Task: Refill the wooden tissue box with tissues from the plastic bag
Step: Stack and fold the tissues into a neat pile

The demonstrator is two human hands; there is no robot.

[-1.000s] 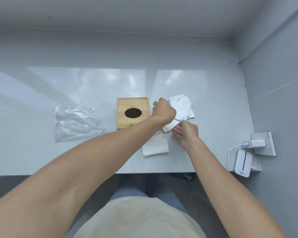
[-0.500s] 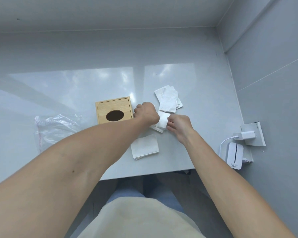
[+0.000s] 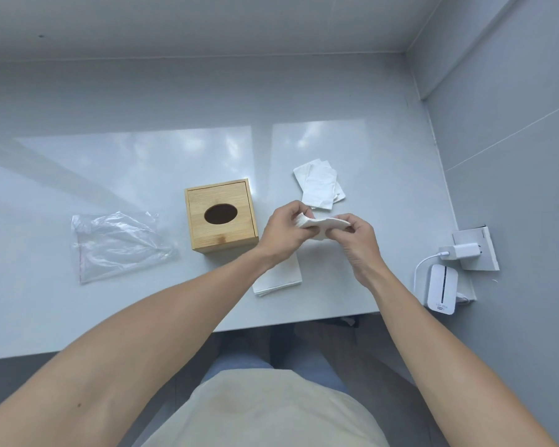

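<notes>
1. Broadly, a glossy pale grey rectangular table spreads under both forearms, with grey walls behind it and to the right of the fingers.
2. Left of the fingers, well apart from them, a clear crumpled plastic bag lies flat on the table and looks emptied.
3. Between that bag and the left hand stands a square light wooden tissue box with a dark oval opening in its closed lid; it sits just left of the left knuckles, not touching them.
4. Below the left wrist, partly hidden by it, a flat stack of folded white tissues rests on the table.
5. Beyond the fingertips, a loose pile of white folded tissues lies fanned on the table.
6. Right of the right hand, near the wall, stand a white rounded slab-shaped device and a white plug adapter with its cable.
7. Above the table, the left hand and right hand face each other, fingers curled narrow, pinching opposite ends of one small white folded tissue wad held between them.
</notes>
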